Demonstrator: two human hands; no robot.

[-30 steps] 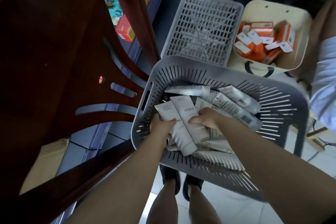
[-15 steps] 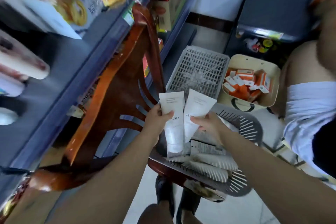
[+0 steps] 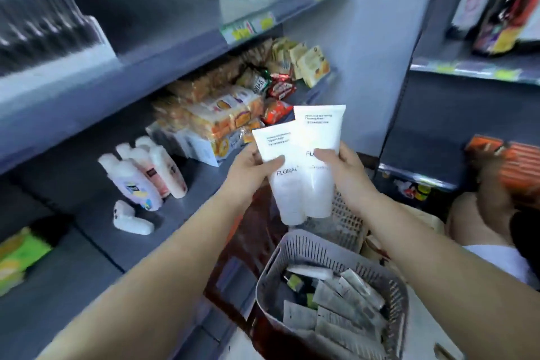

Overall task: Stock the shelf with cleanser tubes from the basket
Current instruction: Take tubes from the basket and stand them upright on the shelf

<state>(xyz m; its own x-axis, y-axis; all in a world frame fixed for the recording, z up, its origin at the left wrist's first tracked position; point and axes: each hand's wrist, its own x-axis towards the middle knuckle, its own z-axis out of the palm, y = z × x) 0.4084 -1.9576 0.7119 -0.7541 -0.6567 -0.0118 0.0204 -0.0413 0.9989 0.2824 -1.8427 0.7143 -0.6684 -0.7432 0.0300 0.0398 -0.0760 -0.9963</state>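
Both hands — left hand [image 3: 248, 166] and right hand [image 3: 342, 168] — each grip a cleanser tube [image 3: 287, 181], carrying them shelfward — next, stand them on the shelf [image 3: 204, 178].

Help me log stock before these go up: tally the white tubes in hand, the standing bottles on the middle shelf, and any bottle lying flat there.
White cleanser tubes held: 2, one in the left hand, one in the right hand
Standing bottles: 3 that I can make out
Fallen bottle: 1
Total: 6
More tubes lie in the grey basket, too jumbled to count.
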